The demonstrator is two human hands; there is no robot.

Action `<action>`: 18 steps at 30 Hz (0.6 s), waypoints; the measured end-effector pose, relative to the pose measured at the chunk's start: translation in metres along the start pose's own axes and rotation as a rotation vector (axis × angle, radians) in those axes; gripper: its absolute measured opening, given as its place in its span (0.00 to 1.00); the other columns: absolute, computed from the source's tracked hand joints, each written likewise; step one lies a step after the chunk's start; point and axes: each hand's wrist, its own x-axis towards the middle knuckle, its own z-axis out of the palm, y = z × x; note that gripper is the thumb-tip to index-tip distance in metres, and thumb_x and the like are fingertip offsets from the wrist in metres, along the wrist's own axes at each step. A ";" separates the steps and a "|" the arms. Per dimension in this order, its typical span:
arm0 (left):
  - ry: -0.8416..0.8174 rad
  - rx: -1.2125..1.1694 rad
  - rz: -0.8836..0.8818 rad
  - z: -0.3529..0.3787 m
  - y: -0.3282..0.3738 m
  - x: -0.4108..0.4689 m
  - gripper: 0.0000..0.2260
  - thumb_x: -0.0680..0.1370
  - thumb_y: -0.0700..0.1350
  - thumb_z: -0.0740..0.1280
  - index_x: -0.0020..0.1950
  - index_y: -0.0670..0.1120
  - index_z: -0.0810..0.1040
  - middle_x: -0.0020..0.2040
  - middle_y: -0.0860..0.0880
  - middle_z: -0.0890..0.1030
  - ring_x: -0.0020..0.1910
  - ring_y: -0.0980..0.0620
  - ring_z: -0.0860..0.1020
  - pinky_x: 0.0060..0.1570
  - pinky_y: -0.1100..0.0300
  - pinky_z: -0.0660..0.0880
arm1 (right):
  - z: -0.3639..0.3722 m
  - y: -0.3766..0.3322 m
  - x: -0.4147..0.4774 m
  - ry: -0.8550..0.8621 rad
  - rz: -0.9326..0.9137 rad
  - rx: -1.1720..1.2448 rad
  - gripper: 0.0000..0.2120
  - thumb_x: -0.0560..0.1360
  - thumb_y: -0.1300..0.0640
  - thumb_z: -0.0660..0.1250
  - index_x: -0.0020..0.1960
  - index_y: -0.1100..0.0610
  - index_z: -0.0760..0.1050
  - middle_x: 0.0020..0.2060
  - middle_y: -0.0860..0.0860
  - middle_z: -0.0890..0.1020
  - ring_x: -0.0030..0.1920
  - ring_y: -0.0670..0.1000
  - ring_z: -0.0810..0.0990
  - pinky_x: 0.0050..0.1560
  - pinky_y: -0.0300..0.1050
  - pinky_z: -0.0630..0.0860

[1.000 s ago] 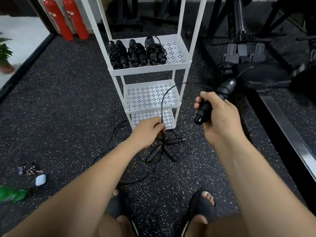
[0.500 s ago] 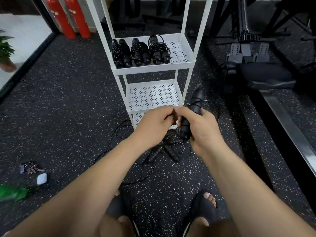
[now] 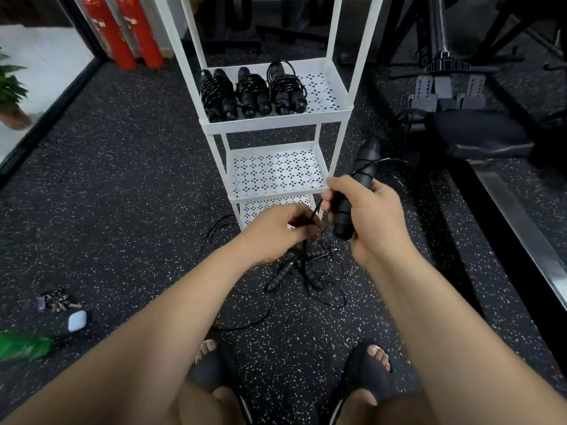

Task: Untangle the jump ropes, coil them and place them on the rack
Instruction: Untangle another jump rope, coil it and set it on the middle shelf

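Observation:
My right hand [image 3: 369,214] grips the black handles of a jump rope [image 3: 356,191], which point up and away, with a turn of thin black cord looped round them. Just left of it, my left hand [image 3: 277,230] pinches that cord [image 3: 314,214], which runs down to a tangle of ropes and ribbed handles [image 3: 302,271] on the floor at the foot of the white rack [image 3: 276,122]. Three coiled ropes [image 3: 253,93] lie side by side on the rack's upper shelf.
The rack's two lower shelves [image 3: 277,171] hold nothing. Gym machines [image 3: 454,96] and a metal rail stand to the right. Two red cylinders [image 3: 125,32] lean at the back left. Keys [image 3: 53,302] and a small white case [image 3: 76,321] lie on the speckled floor at left. My sandalled feet are below.
My right hand came in from the right with the handles. Both hands met, and a turn of cord now wraps the handles; my left hand slid back down the cord.

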 end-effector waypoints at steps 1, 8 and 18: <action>0.008 0.019 0.001 0.000 -0.002 0.001 0.03 0.82 0.49 0.74 0.54 0.58 0.84 0.51 0.62 0.86 0.52 0.66 0.81 0.55 0.62 0.73 | -0.002 -0.002 0.000 0.001 -0.010 0.008 0.05 0.79 0.65 0.73 0.48 0.59 0.78 0.34 0.54 0.83 0.32 0.51 0.78 0.32 0.42 0.74; 0.057 0.131 0.011 -0.003 -0.009 0.004 0.03 0.82 0.53 0.73 0.54 0.58 0.85 0.53 0.62 0.86 0.49 0.62 0.81 0.53 0.57 0.74 | -0.014 -0.021 0.002 0.025 -0.061 0.084 0.05 0.79 0.64 0.73 0.50 0.59 0.77 0.35 0.54 0.83 0.32 0.50 0.79 0.33 0.42 0.74; -0.018 0.204 -0.110 -0.014 -0.015 0.000 0.18 0.84 0.67 0.61 0.48 0.60 0.87 0.40 0.64 0.85 0.34 0.70 0.77 0.45 0.62 0.76 | -0.044 -0.048 0.015 0.071 -0.092 0.241 0.07 0.79 0.62 0.73 0.53 0.58 0.75 0.36 0.51 0.82 0.34 0.48 0.79 0.33 0.39 0.74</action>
